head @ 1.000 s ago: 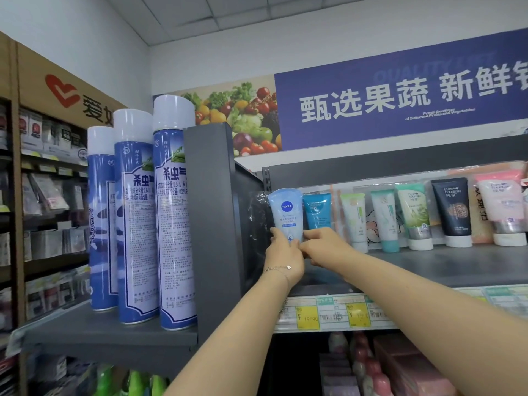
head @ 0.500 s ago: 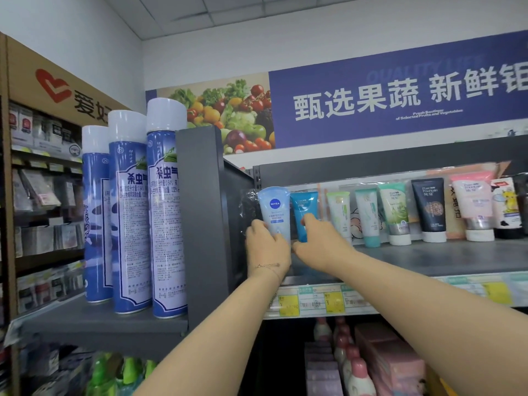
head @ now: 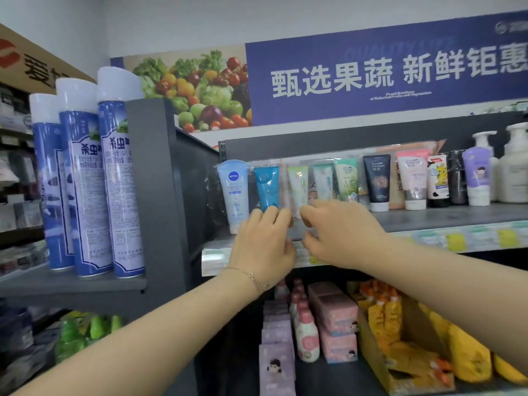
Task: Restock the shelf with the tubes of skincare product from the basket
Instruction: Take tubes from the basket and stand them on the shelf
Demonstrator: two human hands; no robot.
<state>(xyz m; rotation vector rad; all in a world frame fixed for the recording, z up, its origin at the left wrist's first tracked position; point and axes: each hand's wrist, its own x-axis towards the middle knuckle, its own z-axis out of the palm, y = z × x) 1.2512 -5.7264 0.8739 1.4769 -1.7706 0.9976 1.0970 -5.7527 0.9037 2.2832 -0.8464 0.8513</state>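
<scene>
Several skincare tubes stand cap-down in a row on the grey upper shelf [head: 445, 217]. At the left end stands a pale blue Nivea tube [head: 234, 192], then a teal-blue tube [head: 267, 185], then a pale green tube [head: 298, 187]. My left hand [head: 263, 244] reaches up, fingers curled round the foot of the teal-blue tube. My right hand [head: 340, 232] is beside it, fingertips pinching the lower end of the pale green tube. Both hands hide the tubes' caps. The basket is out of view.
Three tall blue spray cans [head: 85, 181] stand on the left shelf behind a dark upright panel [head: 155, 181]. Pump bottles [head: 514, 167] fill the shelf's right end. A price label strip [head: 457, 241] runs along its edge. Below are pink bottles [head: 305, 335] and yellow pouches [head: 400, 338].
My left hand has gone from the Nivea tube to the teal-blue one. My right hand has moved from the teal-blue tube to the pale green one. The view shifted right.
</scene>
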